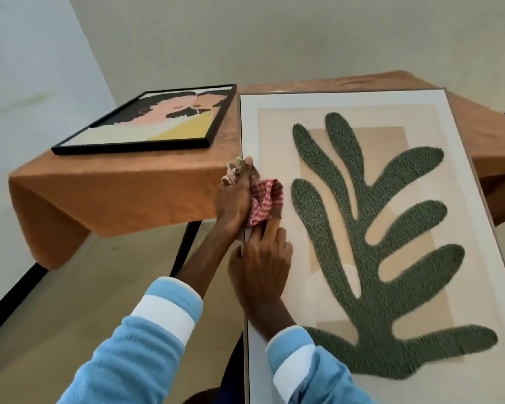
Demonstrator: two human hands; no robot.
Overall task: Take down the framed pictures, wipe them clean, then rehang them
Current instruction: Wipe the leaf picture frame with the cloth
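Left hand [233,201]: we grip the checked cloth [264,199] at the leaf picture's [391,228] left edge.
Right hand [260,263]: our fingers lie straight on that picture, just below the cloth.
Leaf picture: flat on the orange tablecloth [114,185].
Nearby: the black-framed picture [146,121] lies just left of it.

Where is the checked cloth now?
Head view, centre: the red checked cloth is in the left hand at the left edge of the leaf picture, just beyond the right hand.

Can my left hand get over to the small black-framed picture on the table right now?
Probably yes: the black-framed picture lies flat on the orange tablecloth with nothing standing between it and your left hand, which grips the red checked rag.
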